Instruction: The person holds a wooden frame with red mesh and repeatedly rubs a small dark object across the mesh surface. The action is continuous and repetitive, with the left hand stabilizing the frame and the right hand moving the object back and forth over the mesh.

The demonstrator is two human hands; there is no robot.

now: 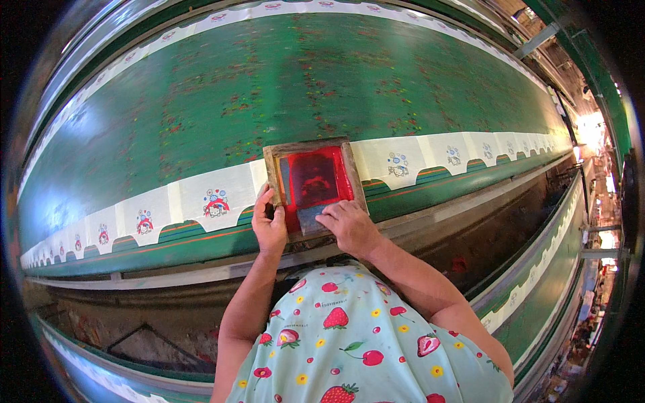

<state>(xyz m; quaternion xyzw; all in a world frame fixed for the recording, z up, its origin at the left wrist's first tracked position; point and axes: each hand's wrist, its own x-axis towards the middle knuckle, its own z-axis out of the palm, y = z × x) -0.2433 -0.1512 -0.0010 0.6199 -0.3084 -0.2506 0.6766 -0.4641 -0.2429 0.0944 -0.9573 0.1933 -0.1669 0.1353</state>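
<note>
A small wooden screen printing frame [271, 166] lies on the near white fabric strip, its mesh [322, 176] wet with red ink. My left hand [270, 225] grips the frame's left side near its lower corner, thumb and fingers bent around the wood. At the frame's near end, my right hand [352, 227] closes on a flat grey squeegee [312, 220], which rests against the inked mesh. Left of the frame, fabric pieces bear cartoon prints with a red arch [216, 203]. Those to the right carry blue and grey prints [398, 164] with no red arch visible.
A long green table [322, 74], speckled with ink, curves across the view. Another white printed strip [272, 8] follows its far edge. A wooden rail [443, 213] runs along the near side. Behind on the right stands another green table [531, 316] with white fabric.
</note>
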